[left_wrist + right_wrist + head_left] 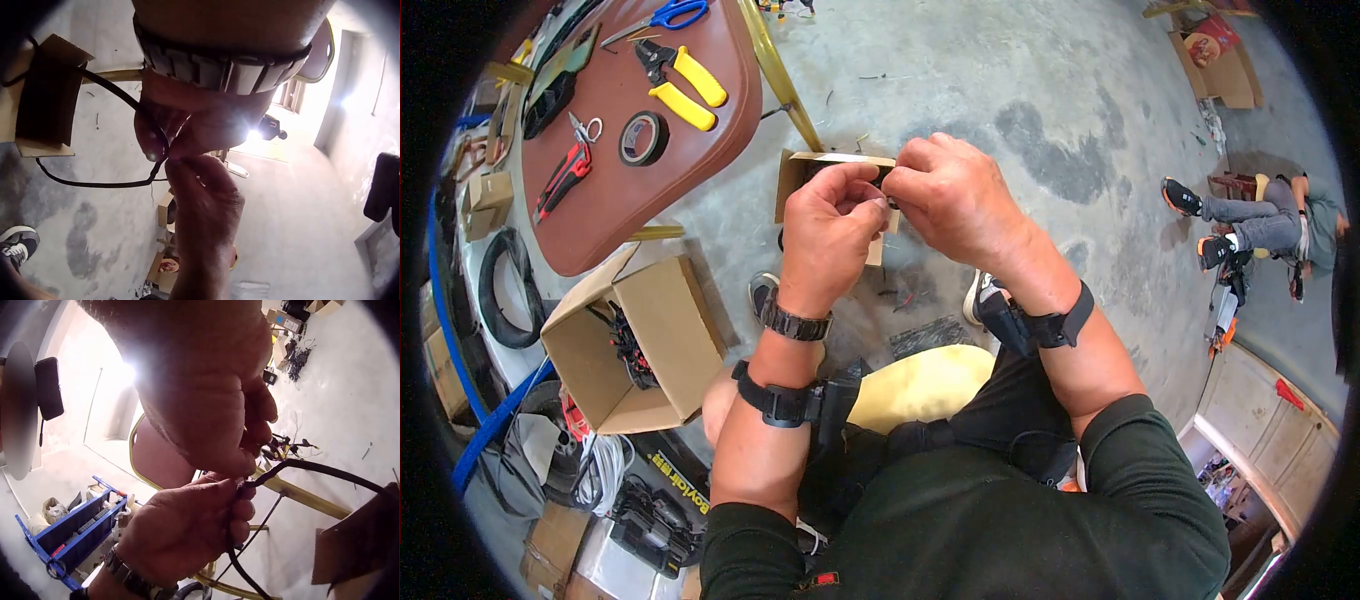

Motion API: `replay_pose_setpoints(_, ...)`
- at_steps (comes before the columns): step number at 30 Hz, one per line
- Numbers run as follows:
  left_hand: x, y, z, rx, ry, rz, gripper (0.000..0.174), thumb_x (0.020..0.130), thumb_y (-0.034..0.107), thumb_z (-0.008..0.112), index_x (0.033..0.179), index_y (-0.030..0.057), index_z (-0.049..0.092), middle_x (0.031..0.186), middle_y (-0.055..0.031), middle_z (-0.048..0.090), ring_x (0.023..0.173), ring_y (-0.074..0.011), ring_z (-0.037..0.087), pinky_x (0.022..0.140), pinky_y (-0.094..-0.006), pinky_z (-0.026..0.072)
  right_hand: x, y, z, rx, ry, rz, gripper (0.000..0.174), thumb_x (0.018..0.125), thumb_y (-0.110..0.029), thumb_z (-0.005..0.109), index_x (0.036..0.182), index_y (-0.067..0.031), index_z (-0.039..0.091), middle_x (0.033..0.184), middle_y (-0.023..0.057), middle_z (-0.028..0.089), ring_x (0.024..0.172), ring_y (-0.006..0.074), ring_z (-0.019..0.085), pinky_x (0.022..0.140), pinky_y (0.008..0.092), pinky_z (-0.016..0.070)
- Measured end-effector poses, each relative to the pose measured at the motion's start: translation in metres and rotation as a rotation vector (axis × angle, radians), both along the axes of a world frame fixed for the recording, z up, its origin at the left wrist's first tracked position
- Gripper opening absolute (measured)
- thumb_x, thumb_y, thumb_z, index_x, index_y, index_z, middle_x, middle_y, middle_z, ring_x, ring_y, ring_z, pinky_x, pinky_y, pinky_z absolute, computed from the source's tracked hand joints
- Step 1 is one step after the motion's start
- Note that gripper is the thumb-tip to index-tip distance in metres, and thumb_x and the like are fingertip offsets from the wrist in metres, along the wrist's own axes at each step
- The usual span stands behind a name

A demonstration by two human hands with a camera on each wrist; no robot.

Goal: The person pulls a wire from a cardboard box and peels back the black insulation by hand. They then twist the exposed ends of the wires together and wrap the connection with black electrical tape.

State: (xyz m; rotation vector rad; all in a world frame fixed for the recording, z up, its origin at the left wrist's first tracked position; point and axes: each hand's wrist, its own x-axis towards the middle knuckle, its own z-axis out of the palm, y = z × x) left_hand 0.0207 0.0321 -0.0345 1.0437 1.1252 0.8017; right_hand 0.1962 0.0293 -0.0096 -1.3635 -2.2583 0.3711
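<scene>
My left hand (832, 235) and right hand (955, 190) meet in front of me, fingertips close together. Between them runs a thin black cable (325, 467), which both hands pinch near a bent spot. In the left wrist view two lengths of this cable lead from the fingers back toward an open cardboard box (81, 53). The left thumb and fingers curl round the cable, while the right thumb and forefinger grip it right beside them. The exact spot being worked is mostly hidden by the fingertips.
On a brown chair seat (605, 205) lie yellow-handled pliers (690, 90), black tape (643, 138), blue scissors (675, 14) and a red cutter (568, 175). A cardboard box (670, 340) with dark parts stands at left. Another person (1270, 215) sits at far right.
</scene>
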Motion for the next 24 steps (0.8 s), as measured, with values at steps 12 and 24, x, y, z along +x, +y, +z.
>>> replay_pose_setpoints(12,0.006,-0.006,0.011,0.123,0.287,-0.084,0.017,0.087,0.010,0.067,0.092,-0.0056,0.071,0.072,-0.0036,0.067,0.064,-0.0081,0.059,0.058,-0.0247,0.0482,0.004,-0.001,-0.002,-0.007,0.022,-0.084,0.014,0.071,-0.003,0.070,0.077,-0.0078,0.059,0.085,0.0053,0.061,0.075,0.0279,0.060,0.063,0.0368,0.0498)
replay_pose_setpoints(24,0.018,-0.018,0.018,0.323,0.293,0.060,0.014,0.083,0.009,0.067,0.089,-0.0026,0.071,0.064,-0.0162,0.065,0.051,-0.0172,0.060,0.053,-0.0309,0.0469,0.006,0.008,-0.004,-0.015,0.198,-0.125,0.011,0.070,0.002,0.062,0.077,-0.0026,0.055,0.084,0.0101,0.060,0.079,0.0299,0.059,0.070,0.0376,0.0485)
